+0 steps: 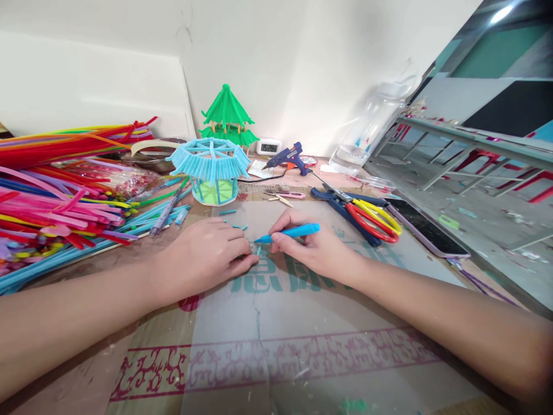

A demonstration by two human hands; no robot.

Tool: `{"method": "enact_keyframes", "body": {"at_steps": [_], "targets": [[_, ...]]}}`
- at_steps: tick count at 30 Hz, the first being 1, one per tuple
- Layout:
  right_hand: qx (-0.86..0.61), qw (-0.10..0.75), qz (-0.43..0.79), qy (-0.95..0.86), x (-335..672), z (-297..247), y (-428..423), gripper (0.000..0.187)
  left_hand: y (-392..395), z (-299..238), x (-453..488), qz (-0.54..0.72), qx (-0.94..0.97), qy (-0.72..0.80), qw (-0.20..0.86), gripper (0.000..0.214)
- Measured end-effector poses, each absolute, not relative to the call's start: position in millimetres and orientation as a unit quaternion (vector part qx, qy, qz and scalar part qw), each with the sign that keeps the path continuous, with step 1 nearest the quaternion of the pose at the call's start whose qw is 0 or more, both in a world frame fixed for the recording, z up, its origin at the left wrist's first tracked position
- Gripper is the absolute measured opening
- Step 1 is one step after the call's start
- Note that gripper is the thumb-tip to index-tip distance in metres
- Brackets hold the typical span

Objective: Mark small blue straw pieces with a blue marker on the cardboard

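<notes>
My right hand (313,249) is closed round a blue craft knife (294,232), its tip pointing left and down onto the cardboard sheet (276,340). My left hand (209,256) lies curled on the cardboard, its fingertips pinched by a small piece of blue straw (258,251) just under the knife tip. A few short blue straw offcuts (233,222) lie beyond my hands. Behind them stands a blue straw pavilion model (211,170).
A heap of coloured straws (60,190) fills the left side. A green pavilion model (227,118), a small clock (268,147) and a blue glue gun (287,158) stand at the back. Scissors and pliers (367,216) and a phone (425,227) lie to the right.
</notes>
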State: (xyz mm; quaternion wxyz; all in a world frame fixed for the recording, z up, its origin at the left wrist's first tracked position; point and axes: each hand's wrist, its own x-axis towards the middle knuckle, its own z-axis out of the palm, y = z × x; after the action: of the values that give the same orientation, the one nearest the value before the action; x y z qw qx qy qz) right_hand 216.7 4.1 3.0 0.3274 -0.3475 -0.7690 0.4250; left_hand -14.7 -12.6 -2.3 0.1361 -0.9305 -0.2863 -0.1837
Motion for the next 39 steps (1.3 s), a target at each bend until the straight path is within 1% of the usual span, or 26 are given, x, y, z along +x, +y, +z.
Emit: {"method": "enact_keyframes", "body": {"at_steps": [4,9,16,25,27,31,33,36,39], "targets": [[-0.355,0.336,0.417,-0.766,216,4,4,0.008,-12,-2,-16,-0.185,-0.931,-0.286,0.131,0.024],[-0.377,0.357,0.406,-0.752,217,5,3,0.011,-10,-4,-18,-0.193,-0.941,-0.253,0.114,0.026],[-0.376,0.340,0.408,-0.759,218,5,4,0.010,-11,-5,-18,-0.196,-0.942,-0.255,0.096,0.027],[-0.382,0.344,0.412,-0.752,218,6,2,0.012,-12,-3,-15,-0.188,-0.939,-0.273,0.091,0.024],[-0.392,0.361,0.399,-0.746,218,7,2,0.012,-13,-3,-15,-0.186,-0.937,-0.283,0.085,0.022],[-0.401,0.459,0.353,-0.710,219,11,7,0.014,-14,-2,-13,-0.165,-0.936,-0.305,0.060,0.022],[-0.408,0.490,0.351,-0.686,220,13,11,0.014,-14,-2,-13,-0.156,-0.925,-0.342,0.051,0.023],[-0.419,0.498,0.367,-0.664,222,13,17,0.015,-9,-2,-14,-0.152,-0.901,-0.401,0.060,0.026],[-0.424,0.501,0.379,-0.652,225,12,21,0.016,1,-3,-19,-0.136,-0.892,-0.422,0.084,0.029]]}}
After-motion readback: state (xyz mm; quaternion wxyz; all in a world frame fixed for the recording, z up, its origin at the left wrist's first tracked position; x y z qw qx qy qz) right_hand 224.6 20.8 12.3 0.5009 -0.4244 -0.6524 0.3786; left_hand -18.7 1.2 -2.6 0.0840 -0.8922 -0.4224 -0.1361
